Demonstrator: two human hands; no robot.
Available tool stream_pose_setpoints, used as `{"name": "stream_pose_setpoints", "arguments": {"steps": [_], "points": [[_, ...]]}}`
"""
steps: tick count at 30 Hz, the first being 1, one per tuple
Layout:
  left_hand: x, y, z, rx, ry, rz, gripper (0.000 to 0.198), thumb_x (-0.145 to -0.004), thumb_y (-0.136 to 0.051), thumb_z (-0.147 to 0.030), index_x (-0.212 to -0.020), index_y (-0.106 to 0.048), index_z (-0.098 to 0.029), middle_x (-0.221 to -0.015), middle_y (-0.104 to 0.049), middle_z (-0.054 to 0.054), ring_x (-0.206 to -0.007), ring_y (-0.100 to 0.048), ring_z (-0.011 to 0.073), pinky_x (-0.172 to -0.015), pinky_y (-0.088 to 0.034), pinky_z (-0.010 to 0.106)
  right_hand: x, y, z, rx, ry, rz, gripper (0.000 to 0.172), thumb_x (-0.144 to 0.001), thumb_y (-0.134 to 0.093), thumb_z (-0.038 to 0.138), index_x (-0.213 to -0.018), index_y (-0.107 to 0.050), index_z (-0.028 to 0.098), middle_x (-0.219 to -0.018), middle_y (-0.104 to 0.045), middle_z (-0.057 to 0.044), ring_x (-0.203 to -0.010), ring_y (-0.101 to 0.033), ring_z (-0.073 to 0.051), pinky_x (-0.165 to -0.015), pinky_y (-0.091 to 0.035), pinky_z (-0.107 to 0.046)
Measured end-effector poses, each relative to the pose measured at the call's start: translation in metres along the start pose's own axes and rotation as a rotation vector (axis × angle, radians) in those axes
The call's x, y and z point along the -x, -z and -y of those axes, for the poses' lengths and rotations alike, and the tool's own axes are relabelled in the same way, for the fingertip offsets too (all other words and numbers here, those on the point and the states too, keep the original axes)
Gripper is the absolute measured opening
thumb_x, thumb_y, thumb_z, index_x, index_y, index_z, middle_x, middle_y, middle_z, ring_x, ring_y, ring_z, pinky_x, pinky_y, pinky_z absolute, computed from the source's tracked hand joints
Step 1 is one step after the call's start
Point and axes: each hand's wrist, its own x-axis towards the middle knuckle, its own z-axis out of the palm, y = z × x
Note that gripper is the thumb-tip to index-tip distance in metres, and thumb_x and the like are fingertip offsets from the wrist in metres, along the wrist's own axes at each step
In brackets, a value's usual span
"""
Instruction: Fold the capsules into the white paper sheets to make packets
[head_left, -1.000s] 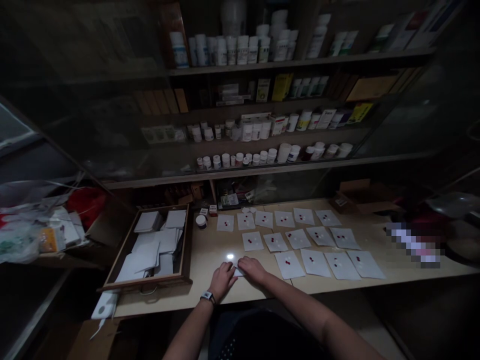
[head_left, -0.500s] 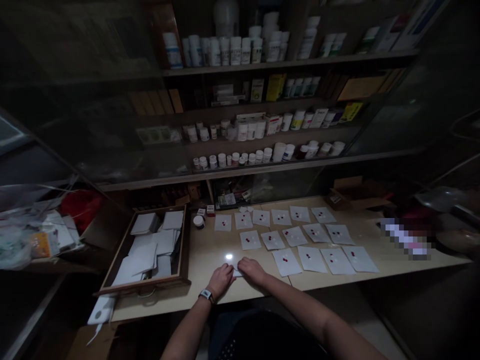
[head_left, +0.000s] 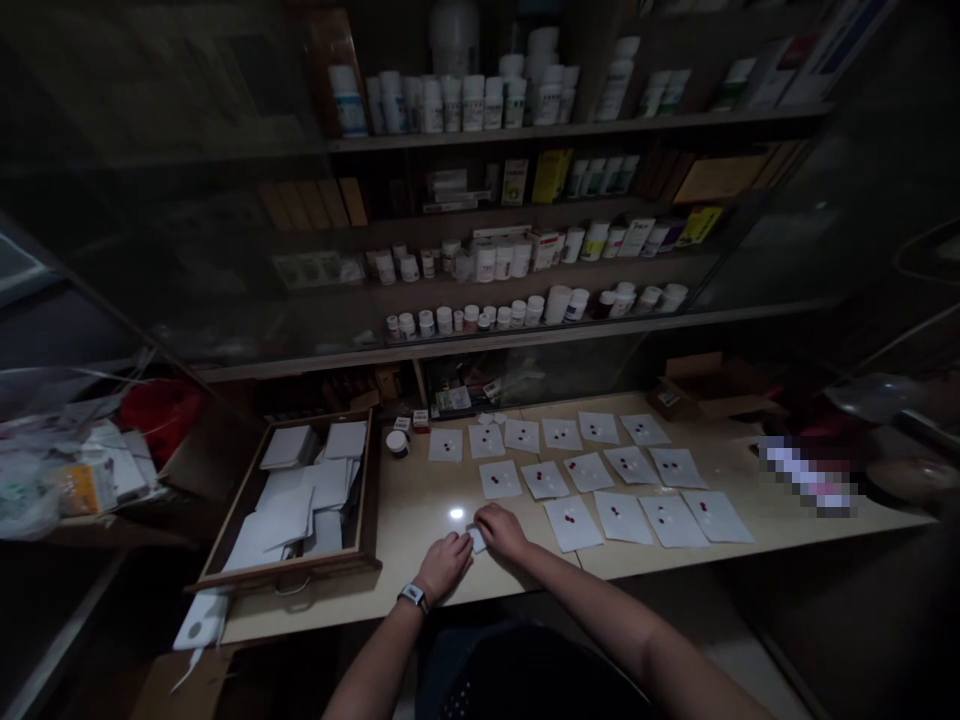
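Right fingers [head_left: 487,526] bent, tips pinched on a small white slip [head_left: 477,541] lying at the near edge of the counter [head_left: 420,490]. Left fingers [head_left: 459,553] curled, tips against the slip's near-left side; gripping or only touching, cannot tell in the dim light. Right hand [head_left: 502,531] just beyond left hand [head_left: 444,566], the two almost meeting over the slip. Watch [head_left: 411,597] on the left wrist. Bright glint [head_left: 456,514] on the counter just behind the slip. To the right, three rows of white squares [head_left: 583,537] flat on the counter, set apart, most bearing small red pills [head_left: 570,520]. Small white jar [head_left: 397,442] left of the back row. Left of the hands, open wooden drawer [head_left: 289,573] full of loose white sheets [head_left: 300,500]. Cardboard box [head_left: 705,385] at back right. Behind glass, shelves [head_left: 570,128] crowded with white bottles [head_left: 450,100].
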Motion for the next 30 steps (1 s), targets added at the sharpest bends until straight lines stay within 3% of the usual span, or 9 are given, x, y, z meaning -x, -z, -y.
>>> {"name": "stream_pose_setpoints", "arguments": {"steps": [7, 15, 21, 26, 30], "points": [[-0.001, 0.013, -0.004, -0.016, -0.015, 0.057, 0.033, -0.096, -0.041, -0.029, -0.126, -0.052, -0.018, -0.132, -0.055, 0.01, -0.101, -0.053, 0.0244, -0.08, -0.05, 0.037, 0.002, 0.005, 0.001, -0.011, 0.002, 0.003, 0.021, -0.091, -0.046, 0.017, -0.09, -0.067, 0.018, -0.089, -0.068, -0.006, -0.087, -0.058, -0.018, -0.076, -0.039, -0.025], [-0.002, 0.028, -0.006, 0.085, 0.07, 0.023, 0.034, -0.091, -0.046, -0.03, -0.122, -0.056, -0.023, -0.126, -0.059, 0.007, -0.102, -0.05, 0.0246, -0.085, -0.047, 0.038, 0.004, 0.004, -0.007, 0.137, 0.149, 0.141, 0.016, -0.09, -0.05, 0.018, -0.092, -0.066, 0.017, -0.093, -0.068, -0.007, -0.09, -0.058, -0.02, -0.075, -0.04, -0.027], [0.001, 0.026, -0.006, 0.037, 0.064, 0.079, 0.041, -0.089, -0.048, -0.031, -0.128, -0.052, -0.019, -0.13, -0.055, 0.01, -0.111, -0.049, 0.0277, -0.091, -0.045, 0.041, 0.003, 0.007, -0.013, 0.266, 0.328, 0.236, 0.018, -0.093, -0.049, 0.017, -0.096, -0.066, 0.016, -0.097, -0.068, -0.008, -0.095, -0.058, -0.021, -0.073, -0.042, -0.029], [0.002, 0.021, 0.0, 0.006, -0.016, 0.11, 0.048, -0.09, -0.047, -0.033, -0.135, -0.047, -0.017, -0.143, -0.047, 0.012, -0.124, -0.044, 0.0305, -0.097, -0.042, 0.044, 0.005, 0.01, -0.013, 0.284, 0.395, 0.238, 0.021, -0.093, -0.047, 0.014, -0.1, -0.066, 0.016, -0.099, -0.068, -0.009, -0.096, -0.059, -0.02, -0.076, -0.045, -0.029], [-0.001, 0.023, 0.005, 0.026, -0.072, 0.107, 0.045, -0.091, -0.042, -0.028, -0.134, -0.047, -0.016, -0.139, -0.051, 0.013, -0.128, -0.043, 0.0295, -0.098, -0.042, 0.045, 0.011, 0.012, -0.012, 0.275, 0.442, 0.228, 0.02, -0.091, -0.049, 0.016, -0.102, -0.066, 0.015, -0.1, -0.068, -0.01, -0.096, -0.059, -0.021, -0.082, -0.046, -0.033]]}}
